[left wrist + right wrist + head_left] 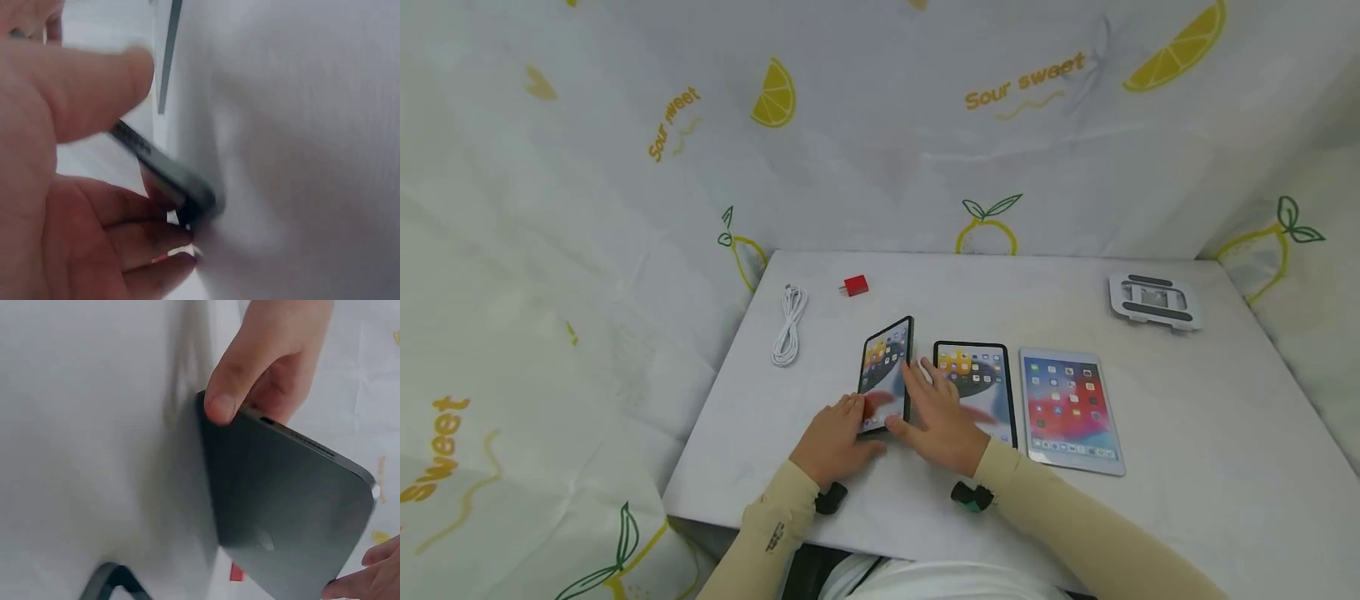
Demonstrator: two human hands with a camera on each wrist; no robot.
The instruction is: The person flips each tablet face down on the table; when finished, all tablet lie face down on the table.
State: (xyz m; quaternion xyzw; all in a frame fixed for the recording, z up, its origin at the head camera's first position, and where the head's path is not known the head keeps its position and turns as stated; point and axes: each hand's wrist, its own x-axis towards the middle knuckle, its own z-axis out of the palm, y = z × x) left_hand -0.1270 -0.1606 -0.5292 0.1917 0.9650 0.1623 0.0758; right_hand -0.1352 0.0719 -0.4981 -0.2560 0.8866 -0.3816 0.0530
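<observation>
A dark-framed tablet [886, 367] is tilted up on the table, its right long edge raised and its lit screen facing up and left. My left hand [835, 437] grips its lower left corner; in the left wrist view the thumb [106, 81] lies on one side and the fingers on the other. The right wrist view shows the tablet's dark grey back [281, 494] and the left thumb pressed near its corner. Along the raised edge, my right hand [943, 421] touches with fairly straight, spread fingers. Beneath that hand lies a similar dark-framed tablet [992, 400], partly covered.
To the right lies a white tablet [1070, 408], screen lit. Farther back are a red charger plug [855, 286], a bundled white cable [788, 325] and a folded grey-white stand [1153, 302]. A lemon-patterned cloth [880, 167] hangs behind the white table [1210, 400].
</observation>
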